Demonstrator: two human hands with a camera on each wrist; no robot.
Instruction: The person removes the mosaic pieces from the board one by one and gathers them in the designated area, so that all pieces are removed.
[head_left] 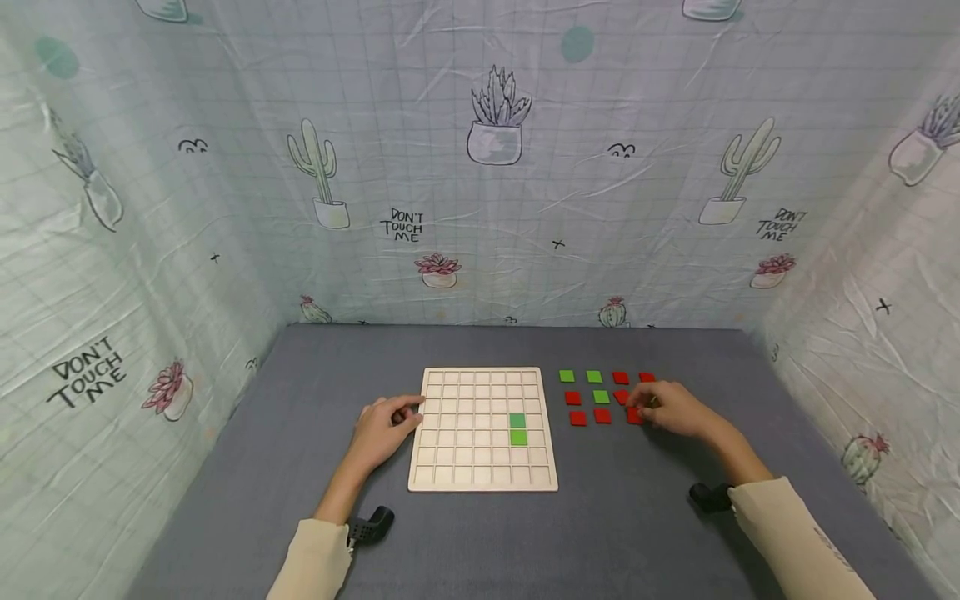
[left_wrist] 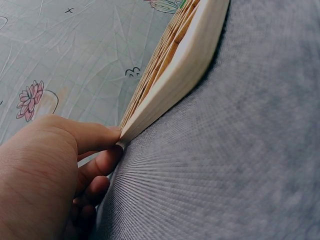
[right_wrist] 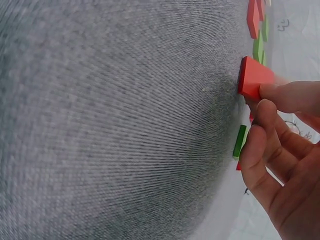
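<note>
A pale wooden grid board (head_left: 465, 457) lies on the table, holding a teal tile (head_left: 517, 421) and a light green tile (head_left: 518, 437) in neighbouring squares. At its left edge is my left hand (head_left: 386, 429); the thumb and fingertips touch the rim, with the other fingers loosely bent below. To the right, my right hand (head_left: 671, 407) pinches a red square tile (right_wrist: 255, 77) between thumb and fingers, close over the table. A green tile (right_wrist: 240, 142) shows beside the bent fingers of that hand. My right hand covers part of the tile group.
Several red tiles (head_left: 602, 416) and green tiles (head_left: 594, 377) lie in rows right of the board. The grey tabletop (head_left: 480, 542) is bordered by a cloth backdrop (head_left: 525, 208) printed with cacti at the back and sides.
</note>
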